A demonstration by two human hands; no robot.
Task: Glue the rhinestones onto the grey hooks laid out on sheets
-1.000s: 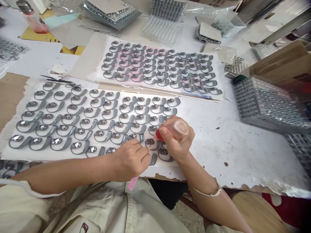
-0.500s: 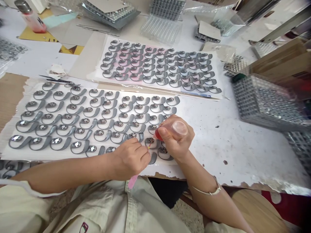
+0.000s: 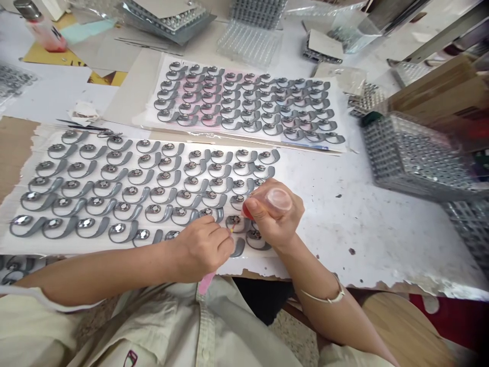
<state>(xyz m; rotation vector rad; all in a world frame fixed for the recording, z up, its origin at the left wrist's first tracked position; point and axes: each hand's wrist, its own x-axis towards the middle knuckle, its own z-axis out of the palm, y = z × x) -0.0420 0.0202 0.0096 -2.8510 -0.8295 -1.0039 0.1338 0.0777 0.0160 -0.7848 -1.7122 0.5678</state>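
Note:
My left hand (image 3: 202,250) is closed around a thin pink stick (image 3: 207,282); its yellow tip touches a grey hook-shaped piece (image 3: 234,222) at the near right corner of a white sheet (image 3: 114,242). My right hand (image 3: 275,216) is closed around a small clear bottle with a red nozzle (image 3: 278,200), tipped toward that same piece. Rows of grey hook-shaped pieces with round metal or gem centres (image 3: 130,191) cover the sheet.
A second sheet of the same grey pieces (image 3: 248,104) lies further back. Clear blister trays of gems (image 3: 416,158) are stacked at the right and along the back. A pink bottle (image 3: 38,25) stands far left. Tweezers (image 3: 82,125) lie beside a paper scrap.
Both hands stay on the same piece at the sheet's near right corner. The whole view has slid slightly left and up as my head moved.

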